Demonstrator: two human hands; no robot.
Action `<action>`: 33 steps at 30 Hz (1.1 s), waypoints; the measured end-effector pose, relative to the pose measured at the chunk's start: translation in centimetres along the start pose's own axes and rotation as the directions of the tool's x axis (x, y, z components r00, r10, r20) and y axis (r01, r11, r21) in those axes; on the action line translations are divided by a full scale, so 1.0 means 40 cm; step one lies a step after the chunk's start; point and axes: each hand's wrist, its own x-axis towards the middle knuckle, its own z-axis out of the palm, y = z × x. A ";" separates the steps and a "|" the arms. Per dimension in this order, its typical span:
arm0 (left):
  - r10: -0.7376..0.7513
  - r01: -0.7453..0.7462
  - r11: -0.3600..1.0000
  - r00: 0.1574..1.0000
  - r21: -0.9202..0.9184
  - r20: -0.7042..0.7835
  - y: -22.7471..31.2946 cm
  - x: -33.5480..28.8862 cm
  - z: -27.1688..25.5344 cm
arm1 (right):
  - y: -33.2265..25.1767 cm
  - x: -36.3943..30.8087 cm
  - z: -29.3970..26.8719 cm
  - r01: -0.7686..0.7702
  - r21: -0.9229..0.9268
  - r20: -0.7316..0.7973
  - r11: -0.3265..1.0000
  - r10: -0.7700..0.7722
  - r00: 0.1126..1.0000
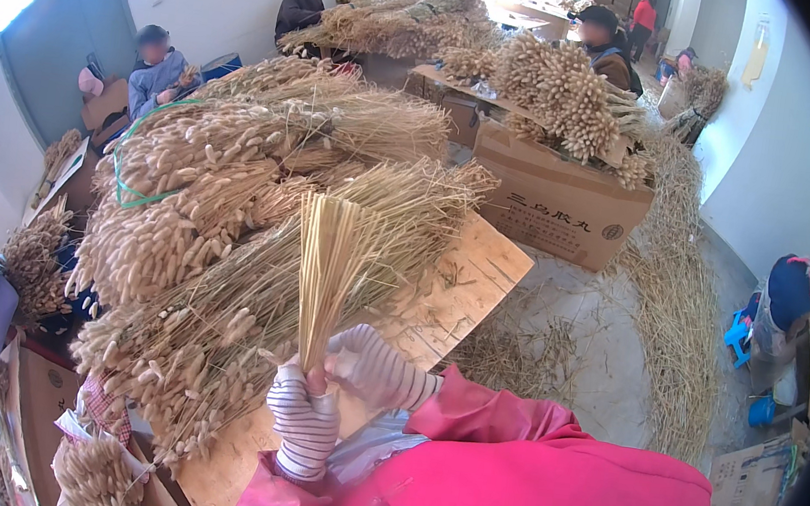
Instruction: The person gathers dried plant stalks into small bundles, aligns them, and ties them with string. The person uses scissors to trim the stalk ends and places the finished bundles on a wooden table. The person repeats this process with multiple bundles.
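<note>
A bundle of dried grass stems point(325, 274) stands upright before me, its pale cut ends fanning out at the top. My left hand point(303, 423), in a striped glove with bare fingertips, is closed around the bundle's lower part. Close against the stems on the right is my right hand point(377, 365), also in a striped glove, with fingers curled together; whatever they pinch is hidden. Beyond both hands lies a large heap of dried bunny-tail grass point(216, 331), fluffy heads to the left and stems to the right, on a wooden board point(466, 285).
A cardboard box point(555, 205) carries more grass bunches point(563, 96) at the far right. Loose straw point(668, 313) covers much of the floor. A wrapped bunch point(98, 478) sits at lower left. Several people are farther back, one in a blue-grey jacket point(156, 85). A blue stool point(738, 336) stands right.
</note>
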 end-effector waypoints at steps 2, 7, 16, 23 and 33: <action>-0.080 0.087 0.993 0.994 -0.086 0.073 0.002 -0.007 0.002 | 0.072 0.026 -0.022 -0.369 0.046 0.011 0.928 0.369 0.930; -0.085 0.080 0.996 0.984 0.038 0.155 -0.034 -0.009 -0.009 | 0.030 -0.006 -0.030 -0.100 0.154 0.155 0.983 0.076 0.985; -0.341 0.356 0.935 0.880 0.017 0.331 -0.140 0.024 0.038 | -0.137 -0.027 0.066 0.241 -0.939 0.126 0.244 -0.406 0.905; -0.548 0.802 0.460 0.594 -0.380 0.589 -0.131 0.055 0.029 | -0.078 -0.016 0.052 0.295 -0.954 0.278 -0.050 -0.508 0.815; -0.441 0.921 0.084 0.377 -0.381 0.814 -0.156 0.062 -0.008 | -0.108 -0.002 0.030 0.488 -0.872 0.411 0.024 -0.506 0.758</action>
